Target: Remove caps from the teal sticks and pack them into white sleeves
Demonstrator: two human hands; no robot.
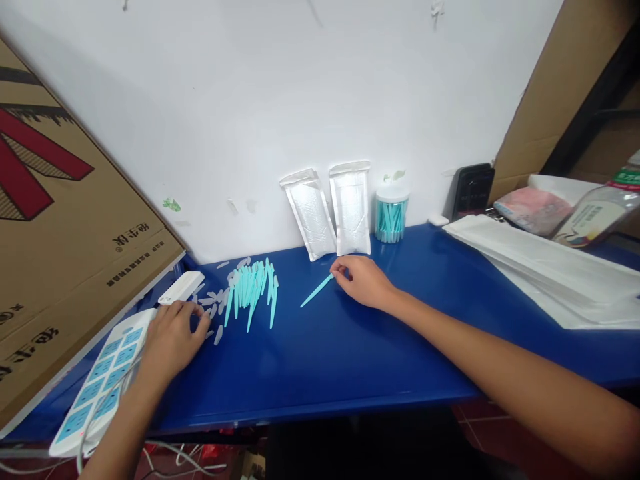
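Between thumb and fingertips, my right hand [363, 281] pinches one end of a slim, tapered turquoise stick [316, 292], shaped like an interdental brush handle. Its other end points down and left, close to the table. My left hand [173, 337] rests at the left among small translucent caps [219, 335], thumb and index tips brought together; what lies between them I cannot make out. Right of those caps is a loose pile of similar turquoise sticks [253, 287]. A lidded clear jar [391, 217] packed with such sticks stands against the wall.
Two silvery padded pouches [354, 210] lean on the wall. Left are a power strip [103, 377] with cables, a small white box [181, 287] and a large carton [65, 233]. White envelopes [540, 267], a phone [473, 191] and a bottle [597, 210] occupy the right of the blue table [320, 363].
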